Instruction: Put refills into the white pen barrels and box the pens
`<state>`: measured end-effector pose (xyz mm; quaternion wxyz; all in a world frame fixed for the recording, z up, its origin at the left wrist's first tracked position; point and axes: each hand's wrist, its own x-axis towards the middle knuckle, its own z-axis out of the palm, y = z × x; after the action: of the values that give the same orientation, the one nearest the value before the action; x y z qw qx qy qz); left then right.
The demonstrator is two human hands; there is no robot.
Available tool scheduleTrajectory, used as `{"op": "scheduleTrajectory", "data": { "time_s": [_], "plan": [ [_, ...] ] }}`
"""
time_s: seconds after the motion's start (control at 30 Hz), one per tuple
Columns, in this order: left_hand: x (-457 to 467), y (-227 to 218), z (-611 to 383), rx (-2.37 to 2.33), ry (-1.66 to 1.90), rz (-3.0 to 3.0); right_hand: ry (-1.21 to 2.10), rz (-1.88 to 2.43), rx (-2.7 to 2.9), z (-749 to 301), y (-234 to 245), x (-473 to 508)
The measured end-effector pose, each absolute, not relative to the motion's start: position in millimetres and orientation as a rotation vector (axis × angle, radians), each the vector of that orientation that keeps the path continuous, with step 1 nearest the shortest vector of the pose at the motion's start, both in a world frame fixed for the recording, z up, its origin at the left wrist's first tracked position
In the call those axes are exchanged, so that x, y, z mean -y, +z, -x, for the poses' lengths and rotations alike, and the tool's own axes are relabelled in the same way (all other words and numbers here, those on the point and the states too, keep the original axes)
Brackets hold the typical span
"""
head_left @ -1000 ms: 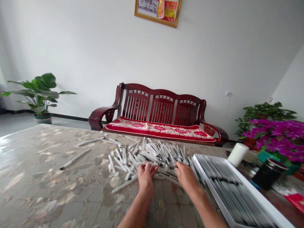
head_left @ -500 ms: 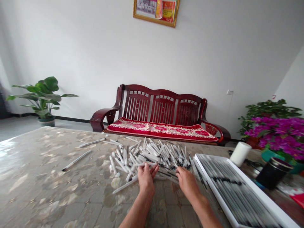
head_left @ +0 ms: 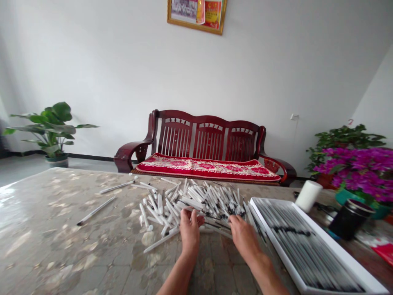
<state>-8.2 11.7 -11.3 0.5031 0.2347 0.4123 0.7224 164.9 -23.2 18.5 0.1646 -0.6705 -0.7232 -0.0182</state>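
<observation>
A loose heap of pale pen barrels, caps and dark refills point(head_left: 196, 196) covers the middle of the table. At its near edge is my left hand point(head_left: 190, 231), thumb and fingers closed on a whitish pen barrel that they mostly hide. My right hand point(head_left: 244, 234) is at the heap's right side, fingertips pinched together; what they hold, if anything, I cannot make out. Thin dark refills point(head_left: 216, 225) lie between the two hands. To the right, a white box point(head_left: 284, 258) holds rows of pens point(head_left: 310, 246) with dark ends.
Two separate pens point(head_left: 96, 211) lie left of the heap on the patterned table point(head_left: 76, 262). Beyond the box are a white roll point(head_left: 308, 196), a black cup point(head_left: 350, 219) and purple flowers point(head_left: 362, 168). A wooden bench point(head_left: 208, 135) stands behind the table.
The view has shifted slightly. My left hand has turned a little and moved slightly right, and the barrel across its fingers shows less. My right hand stays nearly in place, still pinched.
</observation>
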Motion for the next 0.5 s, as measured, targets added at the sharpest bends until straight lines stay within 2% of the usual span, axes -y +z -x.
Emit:
{"op": "scheduleTrajectory", "data": {
  "time_s": [0.1,0.3,0.4,0.5],
  "plan": [
    [-9.4,-9.7,5.1,-0.959,1.687,-0.633,0.128,1.735,1.915,-165.1,17.1,20.7],
    [0.0,-0.9,-4.9,-0.715,1.293,-0.484,1.037,1.250,1.346,-157.8,7.0,14.2],
    [3.0,2.0,-7.2,-0.661,1.178,-0.466,1.199,1.099,1.212,-153.4,5.3,15.3],
    [1.2,2.7,-6.3,-0.667,1.215,-0.391,1.186,1.090,1.182,-159.0,6.2,10.9]
  ]
}}
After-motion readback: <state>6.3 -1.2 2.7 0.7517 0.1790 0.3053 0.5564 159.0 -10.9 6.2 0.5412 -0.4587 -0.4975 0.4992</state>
